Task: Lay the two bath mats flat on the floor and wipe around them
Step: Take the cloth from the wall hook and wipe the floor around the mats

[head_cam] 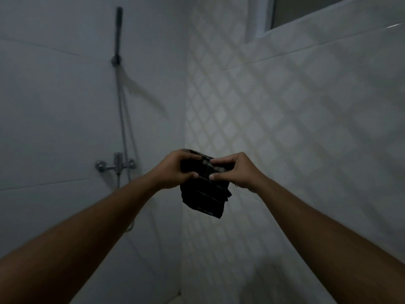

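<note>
While both arms reach out toward the far corner of the shower, the person holds a dark folded cloth [205,189] up at about chest height, well clear of everything else. The left hand [175,170] is closed over the cloth's upper left part, fingers curled over the top and thumb pressed against the front. The right hand [235,170] pinches the upper right edge between thumb and fingertips. The two hands nearly touch, so the cloth is bunched between them and the rest hangs down in a loose, thick fold with pale stripes running across it.

Held like that, it looks as if the person is hunting for an edge or a corner to pull apart, which would make sense if the piece is about to be opened out. Whether this is one of the bath mats or the rag for wiping, I cannot tell in this dim light; it seems small for a mat, but it is folded several times over.

No floor shows from where the camera looks, and no second mat is in sight, so I judge the laying-out has not begun. On the left wall hang the shower head [119,23] and its hose, with the mixer tap [116,164] lower down, near the left forearm. The far right wall [285,110] carries a diamond tile pattern. Nothing but the two hands touches the cloth.
</note>
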